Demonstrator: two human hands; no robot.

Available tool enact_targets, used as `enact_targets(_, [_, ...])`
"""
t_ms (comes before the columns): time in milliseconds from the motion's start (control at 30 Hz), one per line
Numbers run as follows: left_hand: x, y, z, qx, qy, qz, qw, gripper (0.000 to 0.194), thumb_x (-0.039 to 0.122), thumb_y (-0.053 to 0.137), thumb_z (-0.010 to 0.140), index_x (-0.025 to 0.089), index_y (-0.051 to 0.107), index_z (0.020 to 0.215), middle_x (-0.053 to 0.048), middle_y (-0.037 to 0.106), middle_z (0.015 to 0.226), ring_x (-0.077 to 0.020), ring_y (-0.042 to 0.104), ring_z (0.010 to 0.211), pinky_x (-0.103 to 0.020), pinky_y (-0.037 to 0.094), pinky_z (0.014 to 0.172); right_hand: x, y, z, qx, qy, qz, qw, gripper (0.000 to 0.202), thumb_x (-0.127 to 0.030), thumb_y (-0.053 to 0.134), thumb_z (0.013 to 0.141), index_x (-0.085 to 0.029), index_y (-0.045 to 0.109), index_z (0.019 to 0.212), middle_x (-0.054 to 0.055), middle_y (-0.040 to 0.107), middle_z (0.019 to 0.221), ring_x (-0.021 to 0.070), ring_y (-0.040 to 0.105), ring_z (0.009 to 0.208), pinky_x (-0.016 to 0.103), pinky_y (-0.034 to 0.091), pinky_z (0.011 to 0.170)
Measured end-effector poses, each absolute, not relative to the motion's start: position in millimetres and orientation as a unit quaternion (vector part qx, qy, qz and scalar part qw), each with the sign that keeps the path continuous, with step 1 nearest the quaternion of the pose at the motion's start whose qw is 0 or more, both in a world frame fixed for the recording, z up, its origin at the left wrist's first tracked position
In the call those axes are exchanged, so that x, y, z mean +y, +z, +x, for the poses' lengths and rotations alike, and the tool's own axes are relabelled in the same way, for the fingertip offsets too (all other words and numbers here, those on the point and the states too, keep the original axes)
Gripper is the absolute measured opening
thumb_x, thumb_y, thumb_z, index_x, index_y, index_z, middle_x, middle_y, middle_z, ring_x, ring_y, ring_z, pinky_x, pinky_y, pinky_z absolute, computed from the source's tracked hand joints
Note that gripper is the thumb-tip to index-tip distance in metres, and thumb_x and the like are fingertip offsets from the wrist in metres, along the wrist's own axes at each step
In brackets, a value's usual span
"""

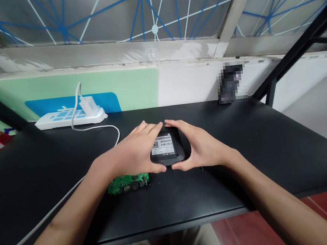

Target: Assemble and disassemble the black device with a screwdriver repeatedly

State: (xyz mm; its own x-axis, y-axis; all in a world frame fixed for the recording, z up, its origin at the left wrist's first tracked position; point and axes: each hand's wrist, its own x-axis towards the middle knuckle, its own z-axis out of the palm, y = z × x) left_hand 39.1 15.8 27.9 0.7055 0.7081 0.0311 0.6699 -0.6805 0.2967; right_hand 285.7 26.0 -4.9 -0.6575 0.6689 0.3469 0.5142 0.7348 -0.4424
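Presently, left hand (138, 150) and right hand (201, 145) are clasping the black casing (166, 147), a left-hand dip possibly scraping the green circuit board (129, 183) nearer the worktop front edge (169, 228).

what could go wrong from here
The left hand and right hand grip a black device by its edges, so it might slip if the grip loosens.
The bare green circuit board lies partly hidden by the left hand and could get bumped or scraped.
The white cable passes behind the left forearm in view, so the arm might snag it.
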Motion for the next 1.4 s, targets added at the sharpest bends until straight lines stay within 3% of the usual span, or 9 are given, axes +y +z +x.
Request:
enact_targets(100, [18, 28, 40, 0.378, 0.094, 0.912, 0.132, 0.105, 0.047, 0.081, 0.068, 0.01, 0.033, 0.153, -0.02, 0.05, 0.145, -0.041, 0.044, 0.135, -0.056, 0.039, 0.113, 26, -5, 285, -0.901, 0.151, -0.321, 0.249, 0.115, -0.063, 0.082, 0.064, -0.02, 0.028, 0.156, 0.02, 0.049, 0.152, 0.0349, 0.053, 0.138, 0.055, 0.046, 0.115])
enact_targets(167, [20, 27, 38, 0.375, 0.111, 0.911, 0.129, 0.105, 0.045, 0.081, 0.067, 0.009, 0.033, 0.153, -0.02, 0.051, 0.142, -0.0404, 0.045, 0.131, -0.055, 0.044, 0.108, 26, -5, 285, -0.9, 0.157, -0.321, 0.249, 0.121, -0.063, 0.081, 0.067, -0.02, 0.017, 0.16, 0.021, 0.043, 0.157, 0.0364, 0.048, 0.143, 0.058, 0.042, 0.118])
enact_targets(300, [26, 24, 31, 0.379, 0.157, 0.901, 0.138, 0.109, 0.05, 0.081, 0.066, 0.008, 0.031, 0.154, -0.021, 0.047, 0.145, -0.0412, 0.042, 0.133, -0.056, 0.043, 0.11, 26, -6, 287, -0.88, 0.2, -0.347, 0.254, 0.144, -0.067, 0.082, 0.063, -0.022, -0.013, 0.162, 0.021, 0.015, 0.17, 0.0379, 0.026, 0.156, 0.06, 0.031, 0.124])
enact_targets(367, [28, 23, 27, 0.389, 0.183, 0.89, 0.151, 0.111, 0.053, 0.081, 0.066, 0.009, 0.031, 0.154, -0.021, 0.045, 0.148, -0.0421, 0.04, 0.137, -0.058, 0.04, 0.113, 28, -7, 289, -0.869, 0.227, -0.358, 0.257, 0.151, -0.067, 0.084, 0.06, -0.022, -0.02, 0.16, 0.02, 0.011, 0.171, 0.0373, 0.02, 0.158, 0.06, 0.027, 0.126])
enact_targets(533, [32, 20, 23, 0.4, 0.229, 0.867, 0.188, 0.114, 0.059, 0.082, 0.067, 0.013, 0.029, 0.156, -0.021, 0.036, 0.158, -0.0414, 0.035, 0.145, -0.058, 0.034, 0.12, 33, -11, 285, -0.852, 0.266, -0.38, 0.241, 0.153, -0.067, 0.083, 0.061, -0.019, -0.024, 0.158, 0.024, 0.015, 0.169, 0.0382, 0.022, 0.157, 0.063, 0.024, 0.125])
enact_targets(667, [35, 13, 25, 0.398, 0.28, 0.841, 0.237, 0.116, 0.058, 0.085, 0.066, 0.017, 0.027, 0.157, -0.019, 0.038, 0.159, -0.0376, 0.041, 0.145, -0.054, 0.035, 0.121, 37, -12, 279, -0.846, 0.29, -0.378, 0.239, 0.153, -0.068, 0.083, 0.062, -0.016, -0.025, 0.158, 0.026, 0.019, 0.168, 0.0376, 0.026, 0.156, 0.061, 0.025, 0.126])
enact_targets(1100, [38, 2, 36, 0.354, 0.298, 0.803, 0.375, 0.122, 0.046, 0.088, 0.07, 0.028, 0.009, 0.162, -0.019, 0.024, 0.167, -0.0419, 0.036, 0.148, -0.062, 0.038, 0.118, 49, -24, 270, -0.826, 0.378, -0.307, 0.283, 0.151, -0.054, 0.087, 0.065, -0.026, -0.029, 0.156, 0.023, 0.025, 0.167, 0.0347, 0.03, 0.155, 0.063, 0.024, 0.126])
enact_targets(1300, [39, 5, 36, 0.357, 0.294, 0.805, 0.372, 0.123, 0.051, 0.085, 0.073, 0.03, 0.003, 0.162, -0.017, 0.02, 0.168, -0.041, 0.029, 0.152, -0.06, 0.035, 0.12, 48, -26, 268, -0.82, 0.415, -0.268, 0.29, 0.147, -0.048, 0.086, 0.069, -0.032, -0.031, 0.155, 0.017, 0.027, 0.168, 0.0329, 0.037, 0.152, 0.062, 0.029, 0.125])
enact_targets(1400, [38, 7, 37, 0.352, 0.3, 0.81, 0.362, 0.127, 0.05, 0.084, 0.074, 0.034, -0.007, 0.161, -0.016, 0.023, 0.167, -0.0409, 0.028, 0.152, -0.062, 0.034, 0.119, 49, -27, 268, -0.823, 0.397, -0.274, 0.301, 0.149, -0.049, 0.087, 0.068, -0.031, -0.033, 0.154, 0.017, 0.035, 0.164, 0.0333, 0.042, 0.149, 0.061, 0.032, 0.124])
